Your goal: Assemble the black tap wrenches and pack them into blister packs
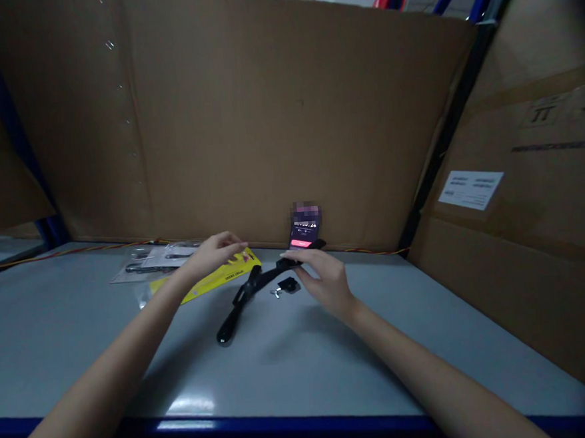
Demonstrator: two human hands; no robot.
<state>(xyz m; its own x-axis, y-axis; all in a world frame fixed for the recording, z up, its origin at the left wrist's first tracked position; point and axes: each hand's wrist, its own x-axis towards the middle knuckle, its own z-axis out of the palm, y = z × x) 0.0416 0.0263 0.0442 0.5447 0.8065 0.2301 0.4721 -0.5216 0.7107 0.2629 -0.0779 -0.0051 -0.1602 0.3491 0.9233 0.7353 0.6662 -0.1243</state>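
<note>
A long, curved black device [250, 287] with a rounded handle-like end lies slantwise on the table; its exact kind I cannot tell. My right hand [323, 270] has thumb and fingers closed on its far end. Just below that end is a small black piece [289, 285], with little silver parts [276, 293] that look like keys beside it. My left hand [219, 253] hovers, fingers loosely stretched, above a yellow printed package [221, 277], holding nothing that I can see.
Clear plastic packets [158, 258] with dark items lie at the back left. A phone [304, 226] with a lit screen leans against the cardboard wall [286, 126]. Cardboard [518, 230] also bounds the right side. Thin wires [99, 248] run along the table's rear; a blue edge [267, 429] marks its front.
</note>
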